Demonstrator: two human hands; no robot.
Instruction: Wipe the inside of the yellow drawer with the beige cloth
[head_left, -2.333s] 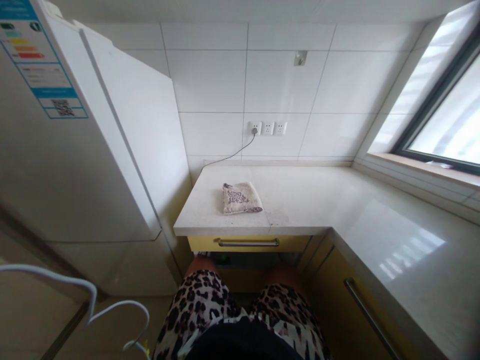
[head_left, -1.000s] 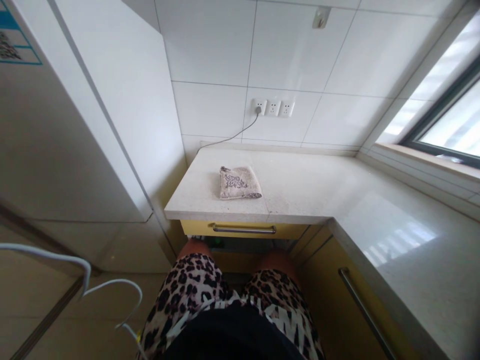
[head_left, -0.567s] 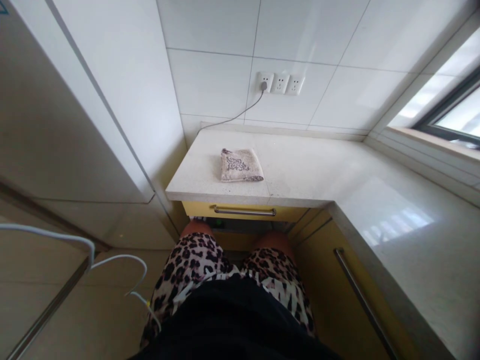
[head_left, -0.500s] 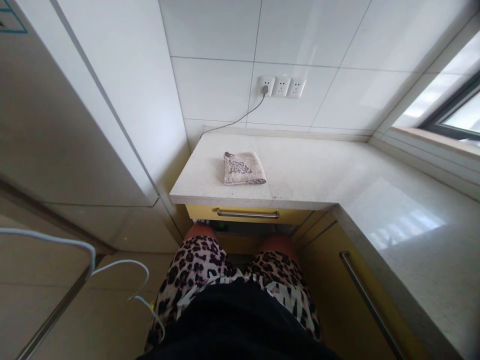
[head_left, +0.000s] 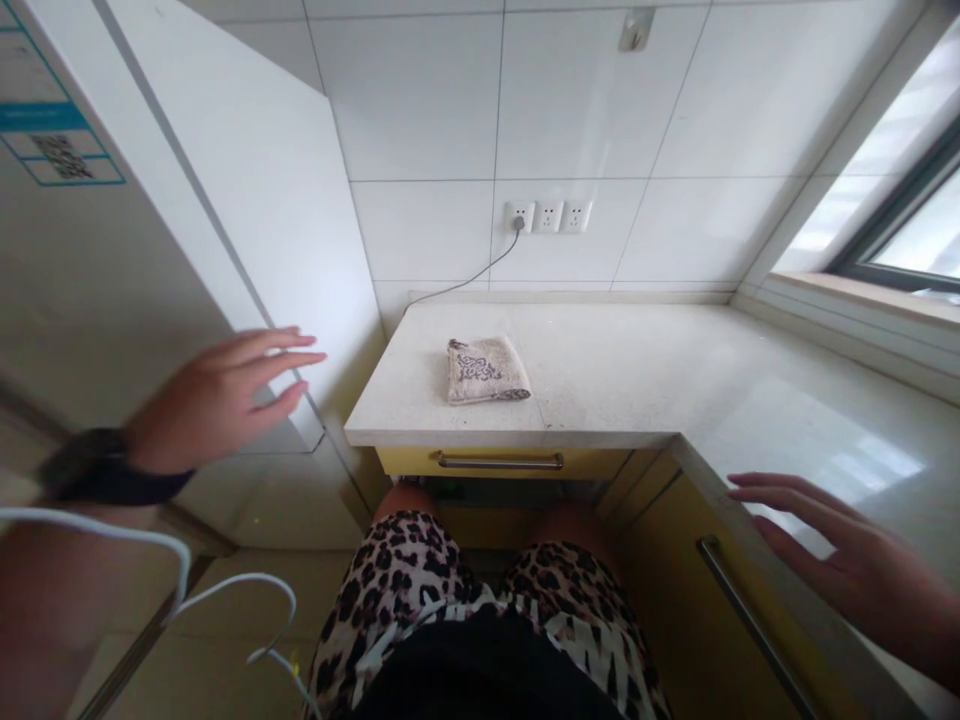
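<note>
A folded beige towel (head_left: 487, 370) with a dark printed pattern lies on the pale countertop (head_left: 615, 370), near its front edge. My left hand (head_left: 225, 395), with a black band on the wrist, is raised in front of the white fridge-like cabinet at the left. Its fingers are stretched and apart, holding nothing. On the right, my right hand (head_left: 832, 550) hovers over or near the counter's inner edge with its fingers extended and nothing in them; whether it touches the counter I cannot tell. Both hands are apart from the towel.
A drawer with a metal handle (head_left: 500, 461) sits under the counter, partly open. A cable runs from the wall socket (head_left: 520, 218) behind the counter. At right are a cabinet handle (head_left: 750, 620) and a window (head_left: 915, 220). A white cord (head_left: 255, 580) hangs at lower left.
Both my hands have come into view, the left from the left side and the right from the right. The view has tilted upward a little. The towel has stayed in place.
</note>
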